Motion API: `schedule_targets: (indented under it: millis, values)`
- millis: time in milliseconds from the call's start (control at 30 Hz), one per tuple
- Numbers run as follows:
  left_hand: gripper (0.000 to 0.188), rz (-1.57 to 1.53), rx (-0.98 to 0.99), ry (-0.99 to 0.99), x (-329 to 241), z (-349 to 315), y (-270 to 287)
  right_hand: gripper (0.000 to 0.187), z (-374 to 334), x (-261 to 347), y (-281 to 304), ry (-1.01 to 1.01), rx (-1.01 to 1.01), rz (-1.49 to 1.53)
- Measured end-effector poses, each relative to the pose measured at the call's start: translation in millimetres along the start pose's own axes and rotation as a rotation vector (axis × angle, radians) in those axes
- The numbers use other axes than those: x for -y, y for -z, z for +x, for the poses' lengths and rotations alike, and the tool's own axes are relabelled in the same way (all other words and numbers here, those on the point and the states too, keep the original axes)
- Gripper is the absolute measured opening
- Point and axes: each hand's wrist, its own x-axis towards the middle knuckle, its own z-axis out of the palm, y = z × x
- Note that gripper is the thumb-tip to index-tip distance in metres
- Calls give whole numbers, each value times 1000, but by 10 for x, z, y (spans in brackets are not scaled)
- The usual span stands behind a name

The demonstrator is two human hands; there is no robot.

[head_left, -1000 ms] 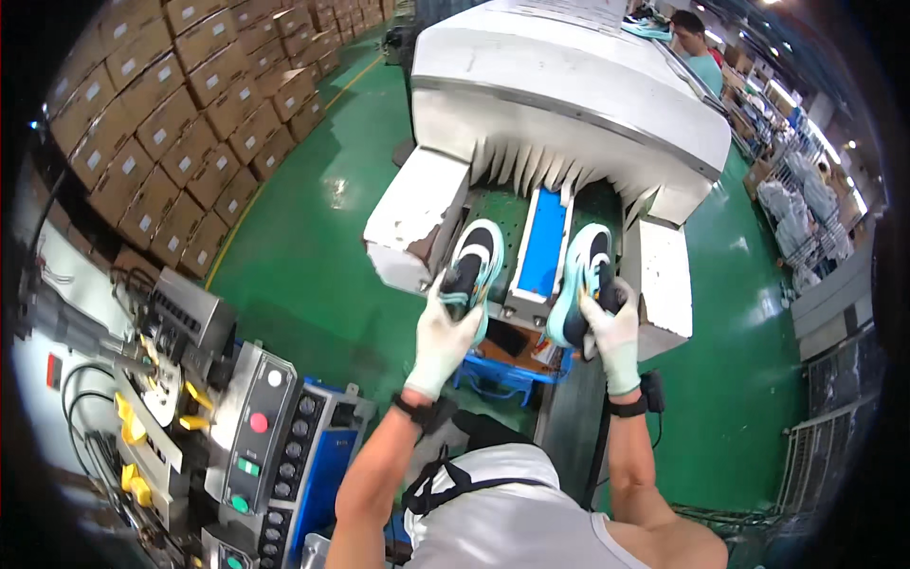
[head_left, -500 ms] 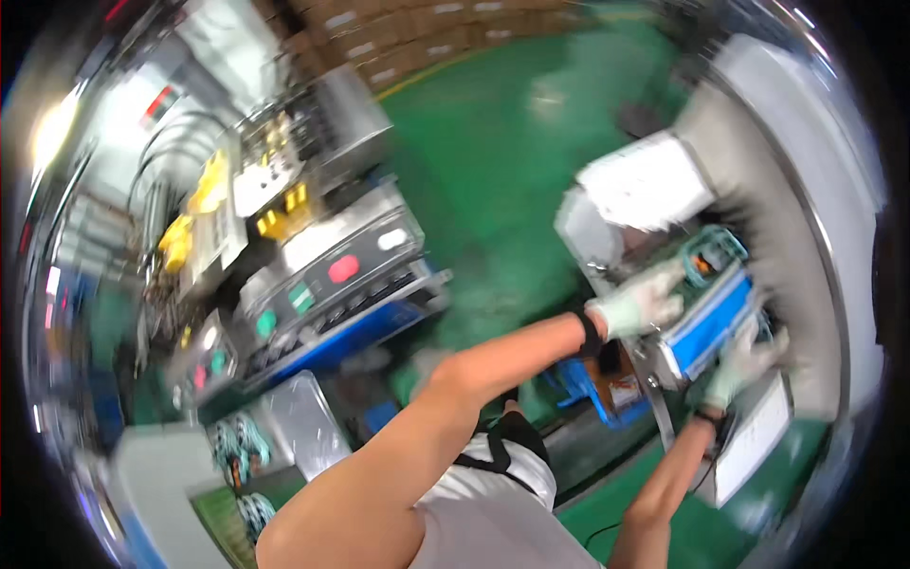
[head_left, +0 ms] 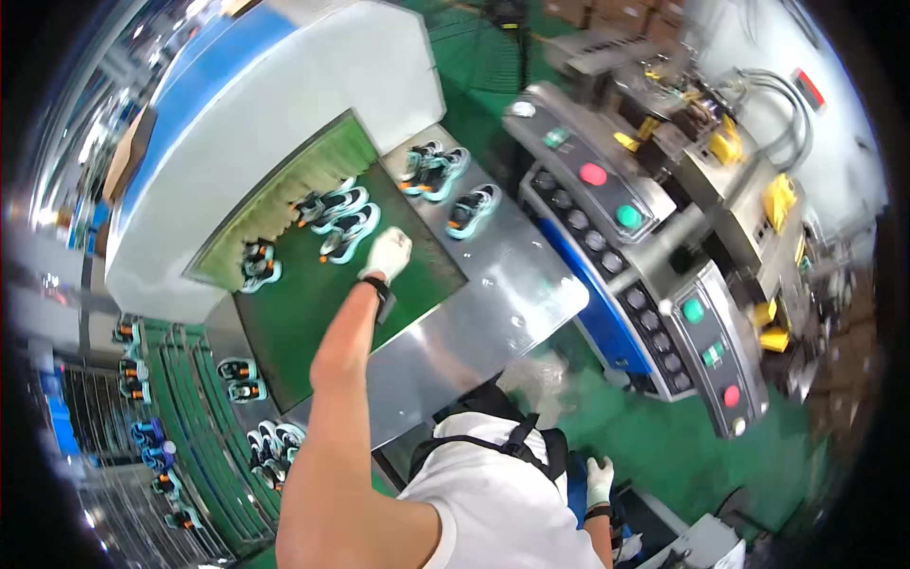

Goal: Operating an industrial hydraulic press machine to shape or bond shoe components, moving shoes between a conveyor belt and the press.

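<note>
the left hand, in a white glove, reaches over the green belt and sits just beside the nearest black-and-mint shoe; its fingers look loosely curled, and i cannot tell whether they touch or grip anything. the right hand, also gloved, hangs low by the person's side, fingers partly bent, with nothing visible in it, though its palm is hidden; it is probably kept there because one arm alone spans the belt. that nearest shoe lies on the belt, alongside another in front of the pale curtain, while dark-and-mint footwear stands farther left by the same curtain. the strips likely hang there to close the mouth of the white machine housing yet let goods pass; what its inside holds is hidden. three more shoes rest on the steel ledge, apart from the belt, seemingly set within easy reach. at the left, a barred metal rack has shoes spread along its outer side, perhaps spaced to keep them from rubbing. the contents of the brown cartons at the top cannot be seen.
</note>
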Motion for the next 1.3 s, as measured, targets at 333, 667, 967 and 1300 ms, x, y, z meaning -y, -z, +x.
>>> schedule_targets:
  millis: [333, 667, 967, 1300]
  values:
    - [50, -21, -78, 164, 1694, 913, 1037, 43, 77, 434, 117, -71, -4, -148]
    - [37, 264, 328, 96, 1096, -53, 483, 64, -146, 2232, -731, 192, 224, -455]
    - [45, -840, 596, 41, -1517, -1040, 692, 59, -688, 3660, -1001, 194, 789, 199]
    - [49, -1027, 963, -516, -4042, -889, 318, 67, -406, 3206, 294, 293, 868, 1364]
